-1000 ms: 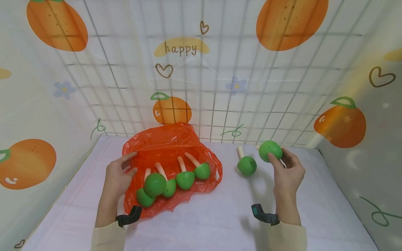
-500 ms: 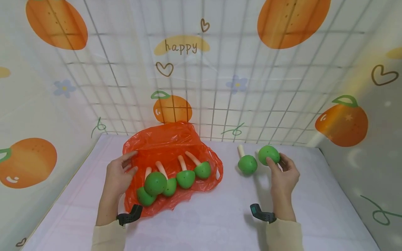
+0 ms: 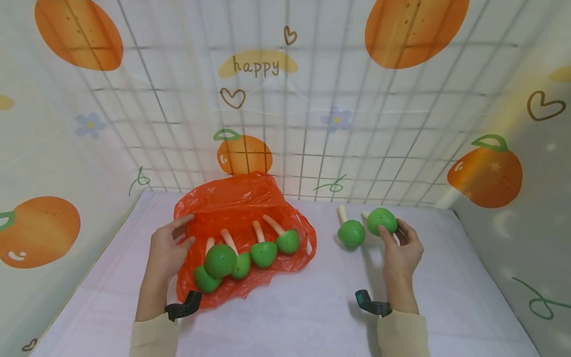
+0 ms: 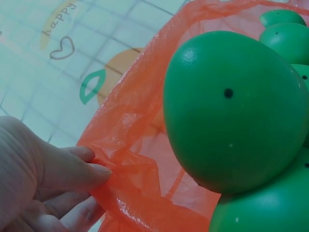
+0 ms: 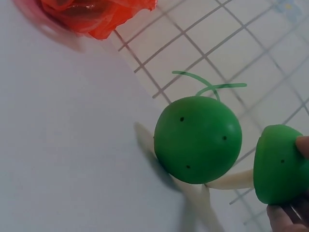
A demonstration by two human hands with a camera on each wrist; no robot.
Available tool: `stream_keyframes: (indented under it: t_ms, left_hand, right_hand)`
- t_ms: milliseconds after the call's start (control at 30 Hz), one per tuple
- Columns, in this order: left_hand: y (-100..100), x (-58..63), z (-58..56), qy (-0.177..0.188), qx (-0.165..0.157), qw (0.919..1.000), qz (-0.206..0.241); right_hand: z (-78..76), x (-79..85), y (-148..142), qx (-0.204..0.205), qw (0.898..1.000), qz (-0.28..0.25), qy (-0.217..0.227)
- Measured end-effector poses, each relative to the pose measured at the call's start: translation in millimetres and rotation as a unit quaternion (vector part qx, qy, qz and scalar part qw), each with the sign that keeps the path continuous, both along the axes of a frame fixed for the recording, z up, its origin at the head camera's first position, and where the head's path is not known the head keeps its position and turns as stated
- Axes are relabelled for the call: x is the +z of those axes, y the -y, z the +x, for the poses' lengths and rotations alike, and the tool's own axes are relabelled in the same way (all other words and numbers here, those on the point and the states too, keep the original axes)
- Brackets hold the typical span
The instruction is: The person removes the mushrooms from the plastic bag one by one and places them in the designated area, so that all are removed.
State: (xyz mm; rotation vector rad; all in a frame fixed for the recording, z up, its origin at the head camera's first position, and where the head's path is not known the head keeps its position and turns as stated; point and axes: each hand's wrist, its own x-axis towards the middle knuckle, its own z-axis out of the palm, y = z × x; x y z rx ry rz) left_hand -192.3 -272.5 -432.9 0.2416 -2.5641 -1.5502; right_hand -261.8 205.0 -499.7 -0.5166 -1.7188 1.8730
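My left hand (image 3: 167, 253) pinches the left edge of a red plastic bag (image 3: 232, 198) between thumb and fingers; the left wrist view shows the film (image 4: 128, 179) gathered at the thumb tip. Several toy mushrooms with green dotted caps and pale stems lie in the bag, one cap (image 3: 220, 261) on top of the others. On the right, my right hand (image 3: 403, 253) grips another mushroom (image 3: 381, 221) by its cap, stem pointing away to the left. Just left of it a further mushroom (image 3: 351, 234) lies on the table, its stem toward the back.
A white table (image 3: 303, 317) is enclosed by printed cloth walls, with a wire grid (image 3: 312, 163) showing behind the back cloth. The bag's far side reaches up to the back wall. A bag handle loop (image 3: 311, 243) lies at the right.
My right hand has moved a little left and nearer the lying mushroom, lowering the held one slightly. The left hand and bag stay in place.
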Motion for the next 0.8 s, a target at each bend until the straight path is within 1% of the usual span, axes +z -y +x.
stream_keyframes:
  t_ms: [133, 233, 500, 600, 800]
  left_hand:
    - [-0.2, -0.4, 0.2, 0.001, 0.002, 1.0000, -0.001]
    - [0.0, -0.5, 0.4, 0.000, 0.001, 1.0000, -0.002]
    - [0.7, -1.9, -0.2, -0.001, 0.004, 1.0000, 0.002]
    - [0.9, -2.3, -0.5, -0.003, 0.004, 1.0000, 0.001]
    - [0.7, -2.2, -1.0, -0.005, 0.004, 1.0000, -0.002]
  right_hand:
    - [-2.4, -5.4, -1.8, 0.002, 1.000, -0.006, -0.008]
    - [-3.2, -7.8, -3.2, 0.005, 1.000, 0.001, 0.000]
    - [-0.8, -12.5, -7.4, 0.020, 0.998, 0.041, 0.052]
    - [0.2, -13.9, -9.8, 0.032, 0.996, 0.053, 0.071]
    - [1.4, -16.1, -13.2, 0.051, 0.992, 0.068, 0.094]
